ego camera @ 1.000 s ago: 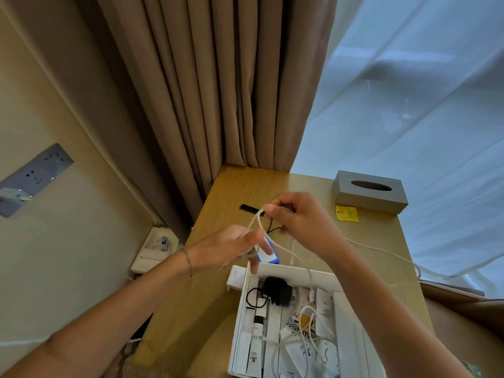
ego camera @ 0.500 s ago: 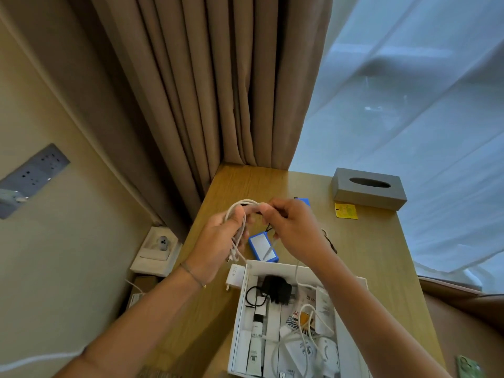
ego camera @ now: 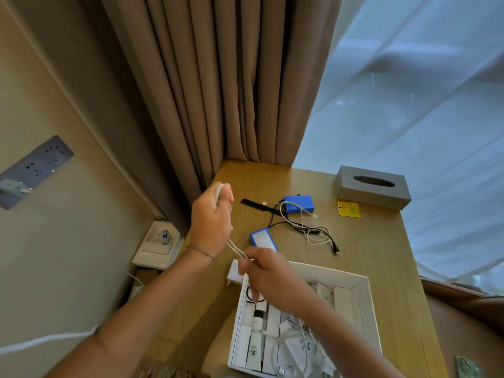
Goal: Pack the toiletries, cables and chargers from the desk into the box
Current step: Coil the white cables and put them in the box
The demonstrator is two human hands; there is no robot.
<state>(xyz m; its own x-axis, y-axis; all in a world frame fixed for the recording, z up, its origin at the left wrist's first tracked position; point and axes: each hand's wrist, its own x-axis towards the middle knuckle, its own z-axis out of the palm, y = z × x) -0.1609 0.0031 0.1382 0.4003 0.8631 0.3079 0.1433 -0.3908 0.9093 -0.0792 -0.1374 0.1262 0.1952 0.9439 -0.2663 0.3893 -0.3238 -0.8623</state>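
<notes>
**White cable stretched between both hands, above the box's far-left corner**

Head view:
- Left hand (ego camera: 211,222) is raised over the desk's left edge, fist closed round the bundled white cable (ego camera: 234,247); a loop of it pokes out the top of the fist.
- Two strands run down and right from the left hand into the right hand (ego camera: 266,274), which pinches them between curled fingers. Looks taut, not slack.
- Right hand sits over the far-left corner of the white box (ego camera: 362,301), which is open on the near part of the desk (ego camera: 381,255).
- In the box: an upright white tube with a black cap (ego camera: 256,336), flat white packets, and a loose white cord (ego camera: 304,347) lying across them. A black cord shows partly under the right hand.
- On the desk beyond the box: small blue-edged pack (ego camera: 263,239) just past the right hand, blue block (ego camera: 298,204) further back, black comb (ego camera: 260,206) left of it, tangle of black and white cables (ego camera: 313,230) between and right of them.
- Grey tissue box (ego camera: 373,190) at the far-right corner, yellow sachet (ego camera: 348,209) just in front of it.
- Brown curtain (ego camera: 218,77) behind the desk; socket panel (ego camera: 35,170) on the left wall.
</notes>
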